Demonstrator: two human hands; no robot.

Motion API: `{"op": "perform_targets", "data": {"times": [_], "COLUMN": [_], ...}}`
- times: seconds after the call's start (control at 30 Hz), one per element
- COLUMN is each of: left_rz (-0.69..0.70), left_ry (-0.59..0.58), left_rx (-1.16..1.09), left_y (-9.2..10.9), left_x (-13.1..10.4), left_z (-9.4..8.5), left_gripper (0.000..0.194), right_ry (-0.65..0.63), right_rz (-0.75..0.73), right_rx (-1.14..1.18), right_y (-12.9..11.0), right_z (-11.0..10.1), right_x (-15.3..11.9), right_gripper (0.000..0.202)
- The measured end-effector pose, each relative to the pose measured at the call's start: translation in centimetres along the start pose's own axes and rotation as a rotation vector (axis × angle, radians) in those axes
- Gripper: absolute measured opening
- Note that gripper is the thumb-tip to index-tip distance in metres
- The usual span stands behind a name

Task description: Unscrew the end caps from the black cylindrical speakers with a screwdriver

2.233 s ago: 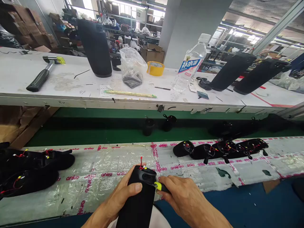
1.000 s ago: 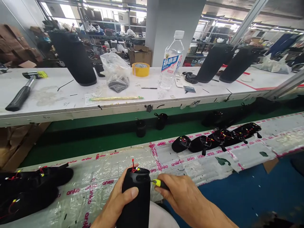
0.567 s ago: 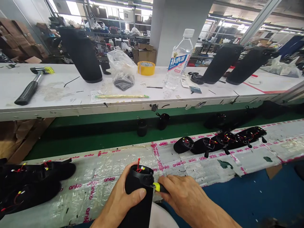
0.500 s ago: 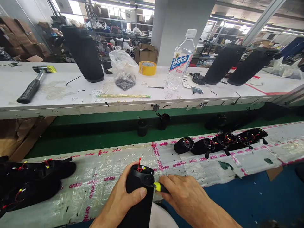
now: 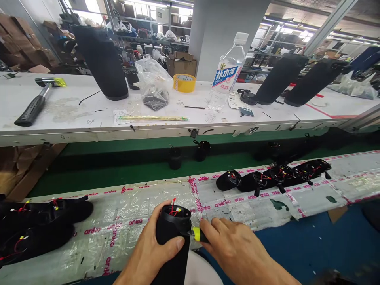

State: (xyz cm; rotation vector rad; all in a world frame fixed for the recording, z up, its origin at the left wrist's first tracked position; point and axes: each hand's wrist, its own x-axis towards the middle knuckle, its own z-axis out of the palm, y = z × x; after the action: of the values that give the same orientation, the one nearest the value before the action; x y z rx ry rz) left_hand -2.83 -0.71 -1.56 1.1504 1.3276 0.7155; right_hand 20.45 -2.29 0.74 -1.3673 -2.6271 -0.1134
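My left hand (image 5: 154,247) is wrapped round a black cylinder (image 5: 173,253), its thumb across the front. The cylinder stands tilted, its open top showing red wires (image 5: 173,206) and a small yellow part. My right hand (image 5: 234,245) grips a tool (image 5: 196,234) with a yellow and black handle. The tool's tip meets the cylinder's right side just below the rim; the exact contact is too small to make out. A pale round surface (image 5: 202,271) shows below the cylinder.
Black cylinders with wires lie on the plastic-covered bench at left (image 5: 44,233) and right (image 5: 261,180). On the white table (image 5: 103,118) are a hammer (image 5: 35,105), a bottle (image 5: 225,75), yellow tape (image 5: 184,83), a plastic bag (image 5: 154,85) and upright black cylinders (image 5: 102,63).
The held cylinder and my left hand have shifted slightly left in view. My right hand still holds the tool at the cylinder's side, and the background has shifted slightly.
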Motion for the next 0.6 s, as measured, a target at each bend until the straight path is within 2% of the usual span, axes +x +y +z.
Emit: {"op": "perform_targets", "data": {"times": [0.33,0.6], "left_rz": [-0.006,0.008], "left_ry": [0.002,0.016], "left_rx": [-0.069,-0.067], "left_y": [0.63,0.26], "left_x": [-0.28,-0.41], "left_z": [0.16,0.17], "left_gripper": [0.080,0.079], "right_ry": [-0.028,-0.095], "right_rz": [0.038,0.053], "right_rx": [0.012,-0.015], "right_y": [-0.50,-0.67], "right_z": [0.07,-0.40], "right_x": [0.08,-0.16], "right_gripper": [0.038,0.036]}}
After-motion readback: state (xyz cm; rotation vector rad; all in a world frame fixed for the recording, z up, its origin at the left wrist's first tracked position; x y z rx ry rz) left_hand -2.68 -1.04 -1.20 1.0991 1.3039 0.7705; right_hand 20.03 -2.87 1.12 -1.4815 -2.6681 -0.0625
